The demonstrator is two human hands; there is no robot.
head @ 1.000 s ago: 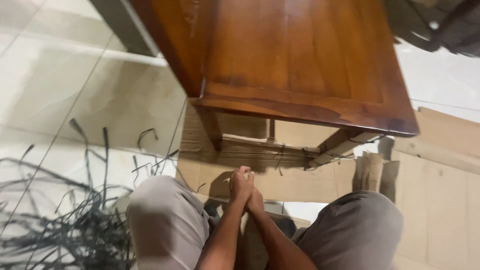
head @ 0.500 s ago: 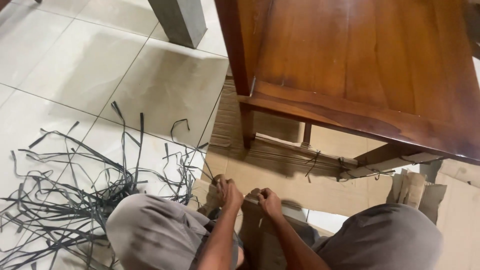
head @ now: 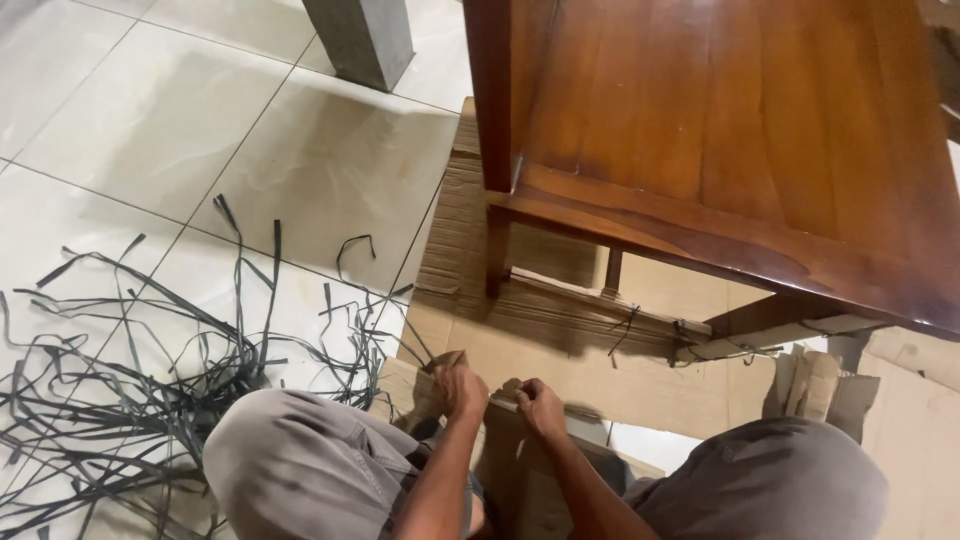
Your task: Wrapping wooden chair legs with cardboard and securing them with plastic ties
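Tiled floor (head: 300,150): two hands (head: 460,388) (head: 540,405) gripping one cardboard edge (head: 500,402).

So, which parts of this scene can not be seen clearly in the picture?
Head view only:
- What the left hand and right hand pinch: hidden by curled fingers.
- Brown wooden table: far end cut off by top and right edges.
- Pile of black plastic strips: runs past the left edge.
- Flat brown cardboard: partly covered by the grey-trousered knees.
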